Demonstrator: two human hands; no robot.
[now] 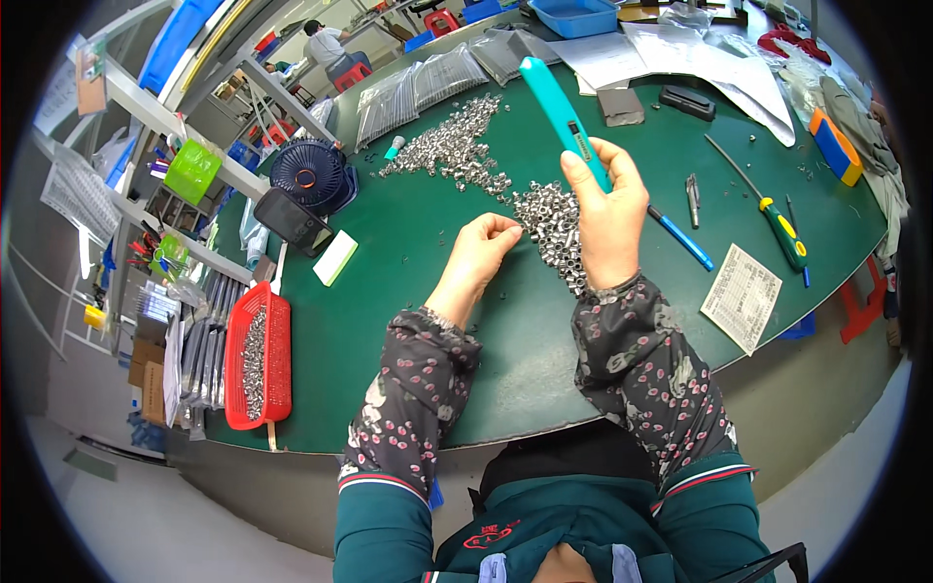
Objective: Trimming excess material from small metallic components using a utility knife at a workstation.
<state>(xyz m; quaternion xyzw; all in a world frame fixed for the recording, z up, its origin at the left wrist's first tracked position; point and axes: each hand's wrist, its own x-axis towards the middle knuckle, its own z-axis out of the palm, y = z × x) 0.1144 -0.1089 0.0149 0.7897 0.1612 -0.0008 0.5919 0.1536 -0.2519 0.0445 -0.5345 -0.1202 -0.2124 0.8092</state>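
My right hand (614,209) is wrapped round a long teal stick-shaped hand tool (556,109) with a small dark panel on its side. The tool is raised over the table and tilts up to the left; its exact kind is unclear. My left hand (476,255) is closed in a pinch at the left edge of a heap of small metal sleeves (551,228). Whatever sits between those fingertips is too small to make out. Farther back, a spread of smaller metal parts (452,146) lies beside a short teal-ended piece (394,148).
On the left stand a red basket of metal parts (259,360), a phone (292,222) and a dark blue fan (309,175). To the right lie a blue pen (680,238), a screwdriver (783,233) and a printed card (742,297). Bagged parts (418,89) line the back.
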